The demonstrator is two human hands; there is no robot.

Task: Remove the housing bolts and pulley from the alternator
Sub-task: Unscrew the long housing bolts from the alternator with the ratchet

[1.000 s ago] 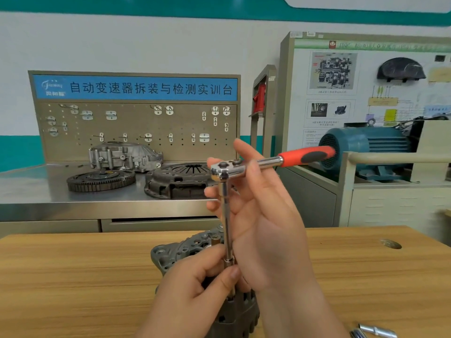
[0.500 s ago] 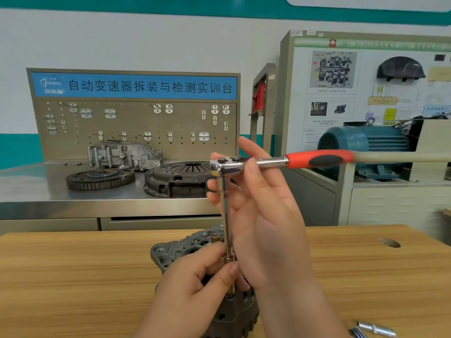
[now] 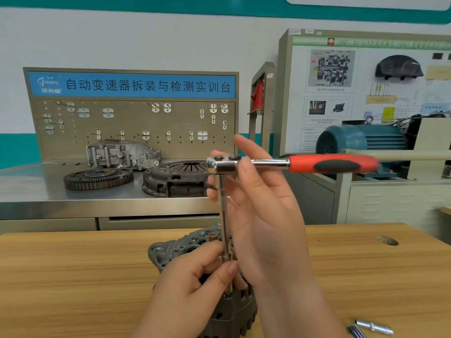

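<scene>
Left-hand grip first: the left hand (image 3: 192,289) pinches the lower end of the extension bar (image 3: 223,211) between thumb and fingertips, keeping it upright on the alternator (image 3: 170,252). The right hand (image 3: 263,215) takes the head of the ratchet (image 3: 305,163), with the thumb across the front and the fingers reaching up behind it. Its grip is loose and nearly straight-fingered, yet it does have hold of the tool.

Over the last second the red handle has swung. It now points further to the right and a little nearer the person, while the bar and both hands have kept their places. That reads as one stroke of the ratchet on a housing bolt. Whether it is a loosening stroke or the free return click I cannot tell.

The alternator stands on end on the wooden worktop (image 3: 73,276), low in the middle of the view and partly behind the left hand. The bolt itself is hidden under the tool, and the pulley is not in sight. Judging from this, bolt removal is under way and the pulley remains to be done.
</scene>
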